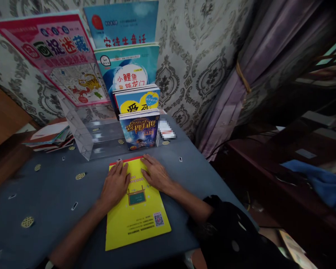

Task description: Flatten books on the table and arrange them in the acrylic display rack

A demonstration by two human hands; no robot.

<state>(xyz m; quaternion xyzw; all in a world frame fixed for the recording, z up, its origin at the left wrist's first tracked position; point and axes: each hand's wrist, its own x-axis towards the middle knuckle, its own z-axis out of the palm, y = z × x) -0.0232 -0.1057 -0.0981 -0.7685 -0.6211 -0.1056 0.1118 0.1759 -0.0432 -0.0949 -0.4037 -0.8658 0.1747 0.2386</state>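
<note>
A thin yellow book (pixel 137 216) lies flat on the grey-blue tablecloth (pixel 50 194), its back cover up with a small chalkboard picture and a QR code. My left hand (pixel 116 184) rests flat on its upper left part, fingers stretched out. My right hand (pixel 156 173) lies flat on its upper right part, fingers spread toward the top edge. Just beyond the book stands a clear acrylic book stand (pixel 85 130) holding several upright books, the front one dark blue (pixel 139 133).
A large pink picture book (pixel 58 56) leans on the wall behind the stand. A stack of thin books (pixel 52 137) lies at the table's back left. A purple curtain (pixel 254 71) hangs at right beside a dark desk with a blue cloth (pixel 319 179).
</note>
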